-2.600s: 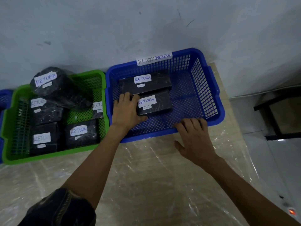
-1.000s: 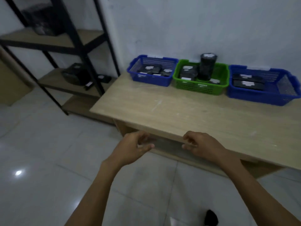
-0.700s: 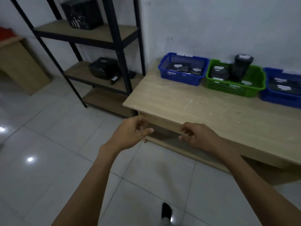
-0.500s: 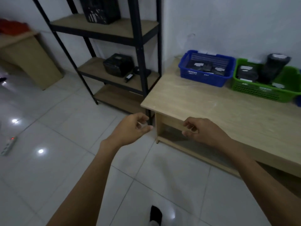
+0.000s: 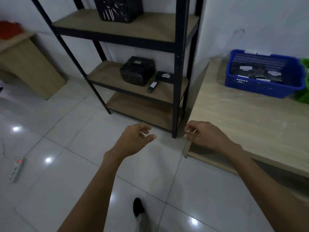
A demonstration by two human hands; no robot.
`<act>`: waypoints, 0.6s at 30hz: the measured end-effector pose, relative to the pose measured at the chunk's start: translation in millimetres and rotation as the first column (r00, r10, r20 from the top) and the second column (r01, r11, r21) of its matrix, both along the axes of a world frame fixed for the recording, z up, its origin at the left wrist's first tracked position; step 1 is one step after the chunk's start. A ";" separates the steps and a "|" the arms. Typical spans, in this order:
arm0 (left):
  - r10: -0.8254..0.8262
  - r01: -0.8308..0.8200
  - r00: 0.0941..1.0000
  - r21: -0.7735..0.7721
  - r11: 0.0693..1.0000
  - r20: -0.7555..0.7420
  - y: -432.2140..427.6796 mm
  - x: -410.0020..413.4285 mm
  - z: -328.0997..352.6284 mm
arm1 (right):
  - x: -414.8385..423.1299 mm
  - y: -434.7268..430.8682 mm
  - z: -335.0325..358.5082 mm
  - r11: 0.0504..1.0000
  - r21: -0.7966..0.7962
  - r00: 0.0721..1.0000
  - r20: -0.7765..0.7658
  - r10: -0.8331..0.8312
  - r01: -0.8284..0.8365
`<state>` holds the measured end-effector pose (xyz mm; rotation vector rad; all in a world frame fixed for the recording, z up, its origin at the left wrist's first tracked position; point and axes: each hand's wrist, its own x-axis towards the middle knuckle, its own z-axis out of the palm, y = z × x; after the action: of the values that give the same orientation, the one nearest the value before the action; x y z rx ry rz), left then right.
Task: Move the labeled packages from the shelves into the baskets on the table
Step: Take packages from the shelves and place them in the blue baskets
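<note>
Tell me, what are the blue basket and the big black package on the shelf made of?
Blue lattice basket: likely moulded plastic, judging by its bright, even colour and grid holes. Big black package on the middle shelf: seemingly wrapped in shiny black plastic film, crinkled and glinting; its contents are hidden.

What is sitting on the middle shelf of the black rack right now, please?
On the middle shelf sit a large black wrapped package with a pale label on top, a flat labeled package and a small dark item. The large package hides whatever is behind it.

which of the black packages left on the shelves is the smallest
The slim stick-shaped package at the front edge of the middle shelf. The big box to its left, the flat package behind it, and the top-shelf package are all clearly larger.
</note>
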<state>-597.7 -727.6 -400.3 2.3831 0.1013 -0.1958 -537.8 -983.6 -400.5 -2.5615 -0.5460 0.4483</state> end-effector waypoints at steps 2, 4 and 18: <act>-0.025 0.025 0.999 -0.013 1.000 -0.034 33.7 29.7 -14.4 | 21.4 26.1 -8.2 0.999 -0.002 0.999 -0.001 -0.053 0.053; -0.052 0.050 0.996 -0.035 0.998 -0.071 65.1 60.0 -26.1 | 40.6 51.7 -18.3 0.992 0.008 0.992 -0.020 -0.125 0.125; -0.216 0.203 0.960 -0.088 0.975 -0.180 164.5 262.3 -79.7 | 202.7 187.3 -82.5 0.968 0.027 0.963 -0.112 -0.246 0.250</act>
<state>-335.4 -563.1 -480.0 2.3003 -0.0695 -0.5176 -335.1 -796.3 -483.1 -2.5053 -0.1888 0.4774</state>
